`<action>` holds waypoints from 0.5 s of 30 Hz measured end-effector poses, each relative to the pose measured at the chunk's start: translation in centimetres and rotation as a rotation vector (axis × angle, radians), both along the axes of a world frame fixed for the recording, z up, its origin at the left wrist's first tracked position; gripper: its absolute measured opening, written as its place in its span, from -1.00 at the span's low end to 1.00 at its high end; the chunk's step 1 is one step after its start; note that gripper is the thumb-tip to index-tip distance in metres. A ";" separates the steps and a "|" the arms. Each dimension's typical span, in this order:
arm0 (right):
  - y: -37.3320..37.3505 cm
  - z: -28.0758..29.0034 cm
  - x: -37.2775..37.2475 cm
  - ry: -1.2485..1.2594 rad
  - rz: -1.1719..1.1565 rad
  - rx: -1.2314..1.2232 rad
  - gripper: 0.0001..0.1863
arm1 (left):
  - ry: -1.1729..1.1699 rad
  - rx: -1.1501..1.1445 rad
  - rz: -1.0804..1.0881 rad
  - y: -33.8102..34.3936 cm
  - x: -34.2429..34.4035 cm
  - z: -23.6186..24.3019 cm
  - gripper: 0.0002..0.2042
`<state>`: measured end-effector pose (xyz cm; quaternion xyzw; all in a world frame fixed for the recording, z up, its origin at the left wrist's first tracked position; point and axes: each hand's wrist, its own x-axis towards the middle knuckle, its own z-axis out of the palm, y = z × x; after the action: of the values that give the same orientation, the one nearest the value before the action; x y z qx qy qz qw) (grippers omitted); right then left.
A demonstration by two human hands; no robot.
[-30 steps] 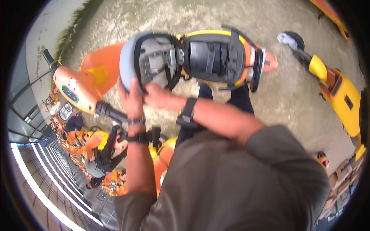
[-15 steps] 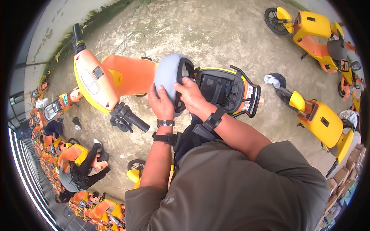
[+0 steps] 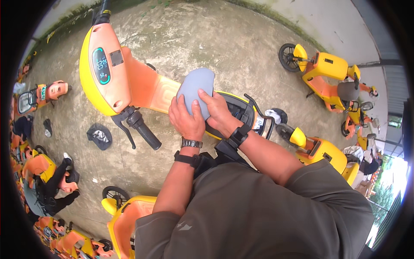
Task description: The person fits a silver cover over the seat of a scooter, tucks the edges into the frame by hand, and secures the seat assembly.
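A grey scooter seat stands tilted up over the middle of an orange-and-yellow scooter. My left hand presses its fingers against the seat's near side. From the right, my right hand grips the seat's edge, thumb on top and the other fingers hidden behind it. Behind the seat, the black storage compartment lies partly exposed; the seat and my right hand cover some of it. At the scooter's front, the display glows with lit figures.
The near handlebar grip sticks out left of my hands. A black-and-white cover lies on the concrete floor. Yellow scooters stand at the right, another close by at lower left. A person in dark trousers is low down among scooters at the far left.
The seat has turned in my hands; its dark underside, visible before, is now hidden. My left hand has shifted right. The dash display has lit up, and the view has swung round.
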<state>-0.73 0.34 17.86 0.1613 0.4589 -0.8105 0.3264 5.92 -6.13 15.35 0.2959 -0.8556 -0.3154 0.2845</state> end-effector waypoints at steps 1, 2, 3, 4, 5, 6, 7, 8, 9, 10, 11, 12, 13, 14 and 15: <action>-0.1 0.1 -0.2 -0.002 0.020 -0.005 -0.69 | 0.006 0.000 -0.006 -0.4 -0.1 -0.1 -0.56; -0.3 0.3 -0.2 -0.009 0.035 -0.014 -0.69 | 0.007 -0.005 -0.017 -0.7 -0.1 -0.1 -0.56; -0.4 0.2 -0.2 -0.015 0.041 -0.014 -0.69 | 0.001 -0.005 -0.010 -0.8 0.0 -0.1 -0.56; -0.5 0.0 -0.3 -0.016 0.066 -0.014 -0.69 | 0.004 0.030 -0.021 -0.9 0.1 -0.1 -0.54; -0.5 0.0 -0.4 -0.018 0.090 -0.017 -0.68 | 0.005 0.062 -0.033 -1.1 0.1 -0.1 -0.52; -0.5 -0.1 -0.7 -0.028 0.091 -0.025 -0.68 | -0.005 0.056 -0.032 -1.2 0.0 0.0 -0.52; -0.4 -0.1 -1.0 -0.010 0.136 -0.039 -0.69 | 0.027 0.025 -0.035 -1.4 -0.2 0.0 -0.52; 0.0 -0.2 -1.1 0.006 0.178 -0.049 -0.69 | 0.057 -0.001 -0.040 -1.1 -0.3 0.0 -0.53; 0.1 -0.4 -1.1 -0.007 0.175 -0.055 -0.69 | 0.045 -0.006 -0.044 -1.2 -0.2 0.0 -0.53; -0.1 -0.7 -1.0 0.029 0.191 -0.074 -0.70 | 0.050 -0.016 -0.065 -1.6 0.0 0.1 -0.54; -0.3 -1.0 -0.8 0.067 0.212 -0.096 -0.70 | 0.058 -0.029 -0.081 -1.9 0.2 0.2 -0.54; -0.3 -1.4 -0.5 0.061 0.213 -0.105 -0.70 | 0.050 -0.036 -0.079 -1.7 0.4 0.2 -0.54; -0.1 -1.8 0.1 0.067 0.140 -0.135 -0.70 | 0.034 -0.032 -0.093 -1.5 0.6 0.1 -0.55; -0.6 -1.7 0.2 0.082 0.075 -0.172 -0.70 | 0.026 -0.037 -0.099 -1.9 0.5 0.0 -0.55; -0.6 -1.4 0.3 0.061 0.057 -0.183 -0.72 | -0.010 -0.109 -0.104 -2.2 0.6 0.0 -0.58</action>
<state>-0.45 -0.23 16.42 0.0929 0.3968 -0.8440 0.3486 6.48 -8.35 15.31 0.2368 -0.8872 -0.2810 0.2791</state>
